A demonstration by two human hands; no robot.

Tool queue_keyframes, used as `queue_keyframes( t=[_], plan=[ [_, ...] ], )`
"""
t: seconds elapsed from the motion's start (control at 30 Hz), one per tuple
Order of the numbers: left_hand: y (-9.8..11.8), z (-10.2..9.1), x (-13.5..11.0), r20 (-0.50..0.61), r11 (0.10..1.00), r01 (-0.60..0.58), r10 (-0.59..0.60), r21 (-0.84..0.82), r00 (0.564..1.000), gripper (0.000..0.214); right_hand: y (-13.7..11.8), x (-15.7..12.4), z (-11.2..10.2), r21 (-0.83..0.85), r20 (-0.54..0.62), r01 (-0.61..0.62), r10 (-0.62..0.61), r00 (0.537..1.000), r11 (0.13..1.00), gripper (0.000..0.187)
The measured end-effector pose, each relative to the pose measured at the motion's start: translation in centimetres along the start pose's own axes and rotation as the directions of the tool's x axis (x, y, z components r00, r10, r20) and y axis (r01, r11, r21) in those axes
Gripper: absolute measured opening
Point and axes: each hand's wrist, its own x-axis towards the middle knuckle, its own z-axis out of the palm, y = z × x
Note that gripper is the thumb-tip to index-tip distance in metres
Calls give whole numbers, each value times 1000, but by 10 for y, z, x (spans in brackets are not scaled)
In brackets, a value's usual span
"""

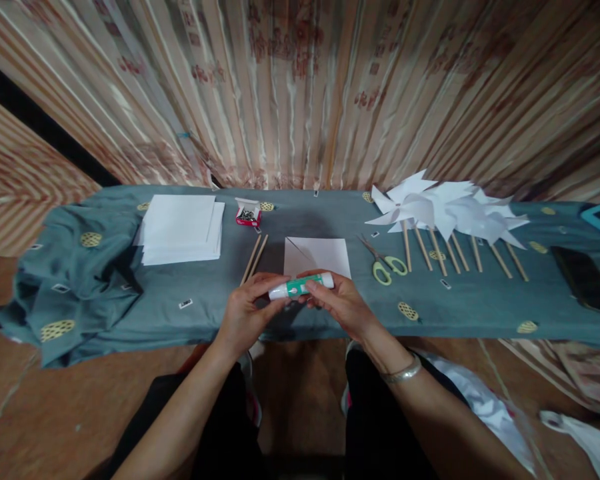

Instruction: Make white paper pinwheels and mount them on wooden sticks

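Note:
A green and white glue stick point(300, 287) lies level between my two hands, above the near part of the table. My left hand point(250, 303) pinches its white left end. Around the green body and right end, my right hand point(337, 300) is closed, thumb on top. Just behind the hands rests a white sheet of paper point(325, 253) with a slanting line or cut from its upper left corner. Two thin wooden sticks point(255, 257) lie left of the sheet. To its right are scissors point(385, 263) with yellow-green handles.
White paper pinwheels point(440, 207) on sticks lie at the right. A stack of white paper point(180, 227) is at the left, near a small red box point(249, 212) of metal pieces. A dark phone point(587, 277) lies far right on the grey-green cloth point(240, 317). Curtains point(300, 100) hang behind.

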Motion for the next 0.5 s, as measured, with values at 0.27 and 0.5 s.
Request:
queue_keyframes(
  t=[0.27,0.5],
  plan=[
    [-30,-59,9,-357,938,345,-329,-20,874,44,-15,4,-71,-757,-55,235,-418,907,610,33],
    [-63,-100,8,-277,792,362,-251,492,927,38,1,-11,-100,-941,247,307,-331,911,142,44]
  ],
)
